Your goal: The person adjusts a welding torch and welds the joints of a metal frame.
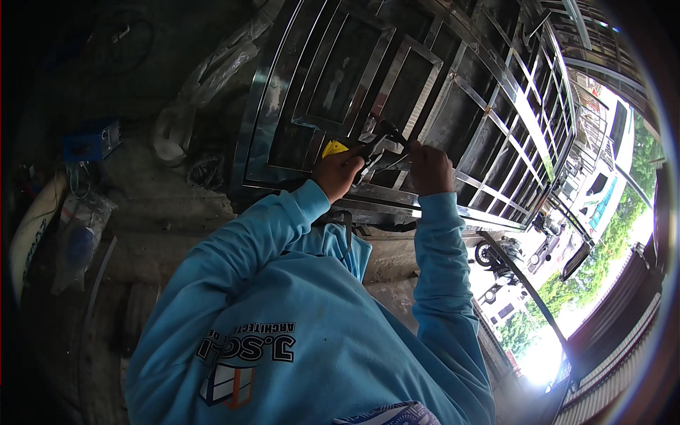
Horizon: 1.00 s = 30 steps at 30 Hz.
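Observation:
My left hand (336, 175) is closed, with the thumb pressed against a dark hand tool (373, 147) whose exact kind I cannot make out. Just beyond the knuckles shows a small bright yellow object (333, 148); whether the hand holds it too is unclear. My right hand (431, 170) is closed at the other side, around the end of a black handle-like part (392, 132) that slants toward the left hand's tool. Both hands are over the near part of a shiny metal gate panel (386, 78) with rectangular frames.
The large metal framework (506, 127) stretches away to the right. On the floor at left are a blue box-shaped machine (92, 140), a clear plastic bag (80, 237) and crumpled plastic wrap (212, 67). A motorcycle (489, 255) stands near the bright opening at right.

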Each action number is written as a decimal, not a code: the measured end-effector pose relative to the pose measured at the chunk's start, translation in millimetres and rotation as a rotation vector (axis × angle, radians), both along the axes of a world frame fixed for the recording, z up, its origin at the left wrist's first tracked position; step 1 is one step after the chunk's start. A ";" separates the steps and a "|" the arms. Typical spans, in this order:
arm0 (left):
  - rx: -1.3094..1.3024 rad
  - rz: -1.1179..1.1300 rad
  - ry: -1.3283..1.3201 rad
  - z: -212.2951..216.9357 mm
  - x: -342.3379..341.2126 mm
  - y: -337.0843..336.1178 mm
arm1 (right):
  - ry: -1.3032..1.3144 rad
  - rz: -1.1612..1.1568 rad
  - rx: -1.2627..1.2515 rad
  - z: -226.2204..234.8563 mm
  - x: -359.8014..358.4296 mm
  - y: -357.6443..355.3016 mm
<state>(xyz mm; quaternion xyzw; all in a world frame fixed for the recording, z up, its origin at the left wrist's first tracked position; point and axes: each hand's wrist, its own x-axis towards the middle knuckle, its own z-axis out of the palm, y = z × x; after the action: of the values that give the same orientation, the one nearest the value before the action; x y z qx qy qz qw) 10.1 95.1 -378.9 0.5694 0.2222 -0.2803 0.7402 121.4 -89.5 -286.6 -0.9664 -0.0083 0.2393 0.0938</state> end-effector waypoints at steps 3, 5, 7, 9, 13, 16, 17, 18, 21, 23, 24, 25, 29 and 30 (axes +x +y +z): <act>0.015 -0.001 -0.009 -2.9 -2.4 -0.9 | -0.090 -0.071 0.056 -1.9 -5.9 5.4; 0.056 -0.003 -0.033 -5.6 -5.2 -1.1 | -0.073 -0.110 0.149 6.6 -7.9 12.5; 0.071 -0.019 -0.033 -4.6 -3.4 -4.7 | -0.023 -0.145 0.107 -0.3 -7.1 -1.3; 0.049 -0.021 -0.013 -2.7 -2.5 -3.8 | 0.026 -0.175 0.064 -11.3 -10.3 -10.4; 0.026 -0.018 -0.002 0.0 -1.4 -0.3 | -0.065 -0.177 0.098 -1.2 -15.4 5.6; 0.029 0.000 -0.006 2.2 -0.8 -1.0 | -0.084 -0.193 0.105 1.6 -14.3 3.4; 0.028 -0.003 -0.007 3.1 0.2 -1.5 | -0.088 -0.185 0.046 -1.4 -12.7 -1.4; 0.020 -0.003 0.008 3.8 0.8 -2.1 | -0.090 -0.190 0.042 -5.4 -11.2 -5.2; 0.024 -0.005 0.000 -2.2 -0.7 -4.4 | -0.056 -0.214 -0.045 -4.7 -8.0 -0.9; 0.041 0.000 -0.019 -5.8 -2.9 -1.4 | -0.149 -0.155 0.146 17.4 -7.1 26.9; 0.024 0.002 -0.018 -4.7 -2.0 -0.8 | -0.150 -0.157 0.143 17.6 -7.3 25.5; 0.007 0.005 -0.016 -3.4 -1.0 -0.5 | -0.215 -0.082 0.165 16.6 -7.6 23.5; 0.014 -0.011 -0.008 2.0 -1.2 -1.9 | -0.083 -0.019 -0.152 0.1 -5.8 7.6; 0.024 -0.017 -0.007 1.4 -1.7 -1.8 | -0.083 -0.013 -0.151 0.9 -4.4 10.5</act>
<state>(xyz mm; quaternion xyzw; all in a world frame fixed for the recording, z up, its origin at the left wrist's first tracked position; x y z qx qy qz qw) 8.4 93.3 -377.5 0.5812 0.2179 -0.2819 0.7316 117.0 -79.0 -285.8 -0.9798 0.0123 0.1984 0.0220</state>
